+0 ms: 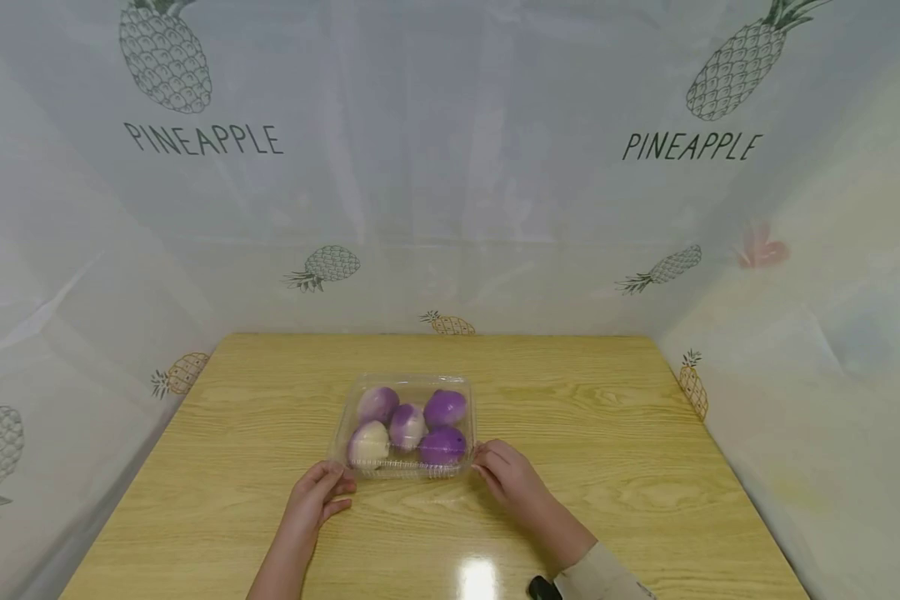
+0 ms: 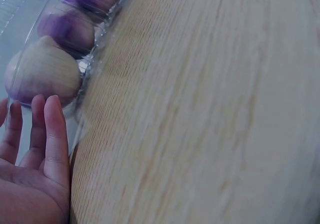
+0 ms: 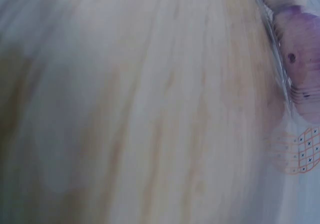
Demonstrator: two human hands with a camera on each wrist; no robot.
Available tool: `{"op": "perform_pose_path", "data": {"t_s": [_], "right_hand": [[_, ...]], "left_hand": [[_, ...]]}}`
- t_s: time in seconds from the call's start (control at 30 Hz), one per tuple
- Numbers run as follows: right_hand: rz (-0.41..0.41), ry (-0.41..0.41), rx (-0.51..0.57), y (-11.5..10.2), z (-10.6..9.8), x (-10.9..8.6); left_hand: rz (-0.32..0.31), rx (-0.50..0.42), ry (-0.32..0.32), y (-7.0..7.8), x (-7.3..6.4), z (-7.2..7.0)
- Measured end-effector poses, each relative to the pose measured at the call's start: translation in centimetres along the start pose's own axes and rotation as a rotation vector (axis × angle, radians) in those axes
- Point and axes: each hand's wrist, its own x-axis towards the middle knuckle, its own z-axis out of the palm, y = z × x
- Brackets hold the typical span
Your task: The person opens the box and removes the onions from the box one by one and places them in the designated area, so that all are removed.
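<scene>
A clear plastic clamshell box point(image 1: 405, 461) lies on the wooden table, its long side towards me. Inside it are several round, purple-and-white, turnip-like vegetables point(image 1: 407, 427), one paler than the others. At the box's near left corner my left hand point(image 1: 315, 492) touches the plastic; the left wrist view shows its fingers point(image 2: 56, 134) stretched out beside a pale vegetable point(image 2: 45, 73). My right hand point(image 1: 517, 483) pinches the near right corner with bent fingers. The right wrist view is blurred and shows the box edge point(image 3: 280, 58) but not the hand.
The yellow wood-grain table point(image 1: 607, 433) reaches back to a pale curtain point(image 1: 450, 167) printed with pineapples, which also hangs along both sides. A small black object point(image 1: 543, 588) is beside my right sleeve point(image 1: 603, 575). Light glares on the near tabletop.
</scene>
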Motion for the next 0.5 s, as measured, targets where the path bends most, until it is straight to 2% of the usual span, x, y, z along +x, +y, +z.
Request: {"op": "perform_pose_path", "data": {"t_s": [0.3, 0.5], "right_hand": [[0.035, 0.026, 0.033, 0.1, 0.1, 0.6], [0.039, 0.074, -0.001, -0.2, 0.3, 1.2]], "left_hand": [[0.008, 0.022, 0.004, 0.0, 0.0, 0.1], [-0.005, 0.017, 0.007, 0.1, -0.1, 0.1]]}}
